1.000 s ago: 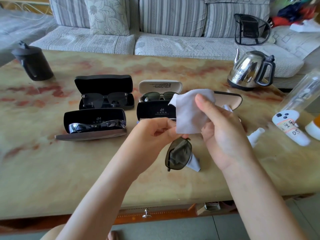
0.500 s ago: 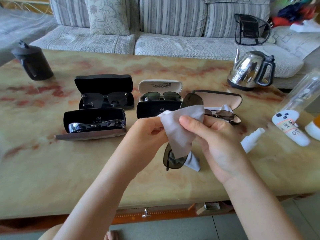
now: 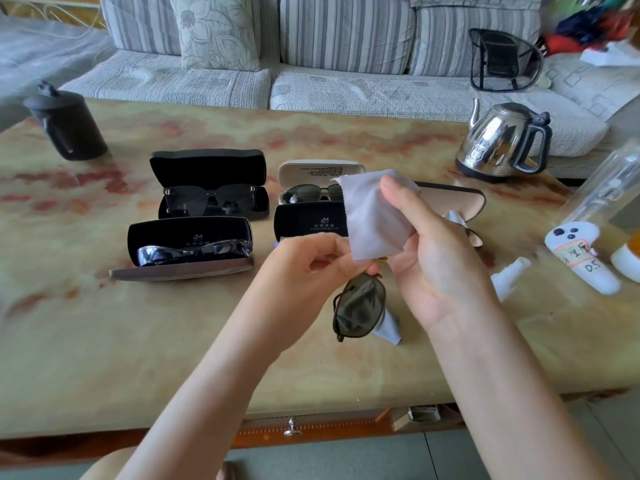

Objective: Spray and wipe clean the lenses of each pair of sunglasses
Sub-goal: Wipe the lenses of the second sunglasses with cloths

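Above the table's middle, my left hand (image 3: 311, 259) pinches a pair of green-lensed sunglasses (image 3: 360, 308) at the bridge; one lens hangs down in view, the other is hidden behind a white cloth (image 3: 375, 220). My right hand (image 3: 436, 251) holds that cloth, thumb on its front, wrapped over the upper lens. A small white spray bottle (image 3: 509, 277) lies on the table to the right. Three open cases hold other sunglasses: black ones (image 3: 207, 199), silver ones (image 3: 194, 251) and dark green ones (image 3: 311, 195).
A closed black case (image 3: 308, 221) and an open beige-lined case (image 3: 460, 200) lie behind my hands. A steel kettle (image 3: 502, 143) stands back right, a black pot (image 3: 65, 123) back left. A white tube (image 3: 581, 261) and a clear bottle (image 3: 609, 181) sit at the right edge. A sofa runs behind the marble table (image 3: 104, 341).
My right hand has lifted the cloth back up over the upper lens, after rubbing down half a second ago. The hanging lens has swung slightly.
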### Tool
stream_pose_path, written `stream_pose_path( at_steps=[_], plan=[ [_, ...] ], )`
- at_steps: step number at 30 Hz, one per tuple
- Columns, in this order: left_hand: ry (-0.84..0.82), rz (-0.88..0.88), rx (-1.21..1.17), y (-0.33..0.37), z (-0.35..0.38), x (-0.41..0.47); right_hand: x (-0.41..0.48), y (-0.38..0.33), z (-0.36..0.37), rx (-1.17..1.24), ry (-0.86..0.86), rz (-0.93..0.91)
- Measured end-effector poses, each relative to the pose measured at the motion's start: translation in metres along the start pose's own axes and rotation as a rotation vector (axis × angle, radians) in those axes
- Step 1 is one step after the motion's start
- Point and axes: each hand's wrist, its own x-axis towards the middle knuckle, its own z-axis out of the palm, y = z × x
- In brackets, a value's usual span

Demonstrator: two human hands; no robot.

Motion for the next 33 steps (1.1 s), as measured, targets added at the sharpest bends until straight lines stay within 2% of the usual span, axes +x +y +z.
stream_pose_path(
  at_steps=[4,9,12,15,24,30,33],
  plan=[
    [0.062,0.011,0.035,-0.003,-0.001,0.0,-0.004,0.005,-0.005,-0.05,-0.03,-0.024],
    [0.122,-0.008,0.05,-0.002,-0.004,0.0,-0.012,0.014,-0.017,-0.309,-0.071,-0.044],
    [0.116,-0.004,0.056,-0.007,-0.004,0.002,-0.013,0.008,-0.024,-0.259,-0.163,-0.028],
    [0.107,0.014,0.052,-0.009,-0.003,0.003,-0.011,0.003,-0.032,-0.32,-0.226,-0.028],
    [0.085,0.008,0.031,-0.003,-0.004,0.003,-0.007,-0.001,-0.039,-0.373,-0.119,-0.107],
    [0.091,0.011,0.1,-0.006,-0.005,0.003,-0.009,0.002,-0.034,-0.344,-0.233,-0.032],
    [0.109,0.014,0.157,-0.005,-0.006,0.001,-0.01,0.005,-0.027,-0.238,-0.21,0.011]
  ],
)
